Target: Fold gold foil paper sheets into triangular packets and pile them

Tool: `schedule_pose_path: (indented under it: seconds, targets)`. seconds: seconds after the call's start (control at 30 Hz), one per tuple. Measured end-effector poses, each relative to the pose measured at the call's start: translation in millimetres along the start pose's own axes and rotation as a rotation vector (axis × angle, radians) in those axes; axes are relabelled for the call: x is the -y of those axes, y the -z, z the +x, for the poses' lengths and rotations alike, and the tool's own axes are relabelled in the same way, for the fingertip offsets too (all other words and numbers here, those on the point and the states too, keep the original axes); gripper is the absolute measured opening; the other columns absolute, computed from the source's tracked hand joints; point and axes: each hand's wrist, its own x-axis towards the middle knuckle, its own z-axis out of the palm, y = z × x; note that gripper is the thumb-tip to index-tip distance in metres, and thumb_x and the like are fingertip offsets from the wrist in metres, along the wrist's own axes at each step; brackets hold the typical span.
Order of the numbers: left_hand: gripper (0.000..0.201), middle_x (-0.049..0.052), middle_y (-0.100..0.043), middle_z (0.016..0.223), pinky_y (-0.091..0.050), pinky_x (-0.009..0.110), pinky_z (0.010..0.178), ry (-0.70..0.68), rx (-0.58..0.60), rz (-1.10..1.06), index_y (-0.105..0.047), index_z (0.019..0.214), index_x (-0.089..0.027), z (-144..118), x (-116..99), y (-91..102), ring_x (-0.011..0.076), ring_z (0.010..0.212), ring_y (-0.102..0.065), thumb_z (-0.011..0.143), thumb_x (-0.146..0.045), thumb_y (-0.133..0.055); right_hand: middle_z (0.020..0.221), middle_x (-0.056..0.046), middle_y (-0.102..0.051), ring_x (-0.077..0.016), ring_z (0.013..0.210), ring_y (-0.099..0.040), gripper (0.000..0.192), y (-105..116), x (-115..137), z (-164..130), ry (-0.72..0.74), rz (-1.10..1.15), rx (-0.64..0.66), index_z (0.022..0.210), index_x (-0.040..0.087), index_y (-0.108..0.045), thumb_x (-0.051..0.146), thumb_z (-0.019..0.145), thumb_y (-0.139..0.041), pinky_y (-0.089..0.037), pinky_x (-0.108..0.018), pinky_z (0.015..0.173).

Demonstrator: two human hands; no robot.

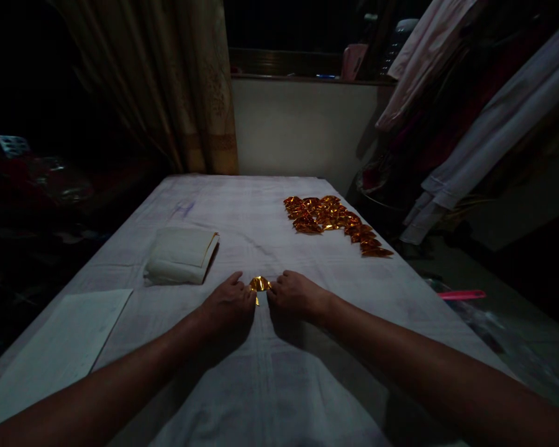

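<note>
Between my two hands, over the middle of the cloth-covered table, is a small piece of shiny gold foil paper (pixel 260 284). My left hand (pixel 230 298) pinches its left end, where a narrow strip of foil hangs below the fingers. At the other end, my right hand (pixel 292 295) grips the foil with its fingers curled in. The foil bulges upward in the middle. Farther off on the right lies a pile of folded gold foil pieces (pixel 321 214), with a row of them trailing toward the table's right edge.
A pale, thick packet (pixel 179 254) lies left of my hands. Nearer, a white sheet (pixel 60 347) rests by the left edge of the table (pixel 242 192). A curtain (pixel 190 93) hangs behind, clothes (pixel 489 118) hang at right, and a pink handle (pixel 463 295) is beside the table.
</note>
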Motion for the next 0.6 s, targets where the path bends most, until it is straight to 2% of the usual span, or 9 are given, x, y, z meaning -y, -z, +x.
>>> schedule_pose_path:
  seconds: [0.07, 0.17, 0.23, 0.3, 0.43, 0.6]
  targets:
    - [0.022, 0.005, -0.068, 0.074, -0.043, 0.044, 0.101, 0.001, 0.002, 0.016, -0.062, 0.082, -0.016, 3, -1, -1.1, 0.0197, 0.064, -0.061, 0.090, -0.002, -0.046, 0.090, -0.013, -0.075, -0.0215, 0.081, -0.069, 0.017, 2, -1, 3, 0.013, -0.030, 0.017, 0.093, 0.012, -0.071, 0.011, 0.096, -0.054, -0.044, -0.032, 0.068]
    - [0.021, 0.006, -0.069, 0.076, -0.043, 0.044, 0.099, 0.026, -0.021, 0.026, -0.062, 0.084, -0.016, 0, -4, -2.3, 0.0201, 0.066, -0.062, 0.090, -0.002, -0.047, 0.093, -0.013, -0.074, -0.0209, 0.080, -0.068, 0.019, -9, 2, -1, -0.036, -0.033, -0.056, 0.099, 0.012, -0.070, 0.011, 0.097, -0.051, -0.044, -0.032, 0.068]
    - [0.018, 0.006, -0.071, 0.079, -0.044, 0.045, 0.099, 0.060, -0.044, 0.021, -0.062, 0.088, -0.015, -5, -5, -3.3, 0.0206, 0.069, -0.064, 0.090, -0.004, -0.049, 0.097, -0.012, -0.074, -0.0195, 0.080, -0.066, 0.018, -22, 4, -5, -0.108, 0.025, -0.207, 0.101, 0.014, -0.070, 0.012, 0.097, -0.052, -0.044, -0.032, 0.067]
    - [0.017, 0.006, -0.073, 0.083, -0.044, 0.046, 0.098, 0.101, -0.069, 0.012, -0.064, 0.094, -0.016, -11, -6, -4.9, 0.0215, 0.074, -0.067, 0.091, -0.005, -0.050, 0.097, -0.010, -0.074, -0.0178, 0.079, -0.065, 0.015, -34, 6, -7, -0.198, 0.110, -0.366, 0.095, 0.016, -0.071, 0.013, 0.095, -0.056, -0.044, -0.030, 0.068]
    - [0.020, 0.006, -0.076, 0.093, -0.045, 0.043, 0.097, 0.188, -0.169, -0.068, -0.066, 0.103, -0.017, -17, -7, -8.0, 0.0213, 0.085, -0.070, 0.092, -0.008, -0.052, 0.097, -0.007, -0.075, -0.0172, 0.079, -0.064, 0.012, -47, 8, -6, -0.258, 0.140, -0.438, 0.094, 0.017, -0.071, 0.014, 0.093, -0.059, -0.045, -0.029, 0.070]
    - [0.012, 0.004, -0.077, 0.098, -0.045, 0.042, 0.093, 0.255, -0.213, -0.136, -0.068, 0.097, -0.021, -16, -9, -5.1, 0.0217, 0.086, -0.071, 0.091, -0.016, -0.060, 0.096, -0.006, -0.075, -0.0175, 0.083, -0.064, 0.011, -48, 9, -6, -0.332, 0.190, -0.507, 0.092, 0.018, -0.070, 0.015, 0.093, -0.060, -0.048, -0.028, 0.076]
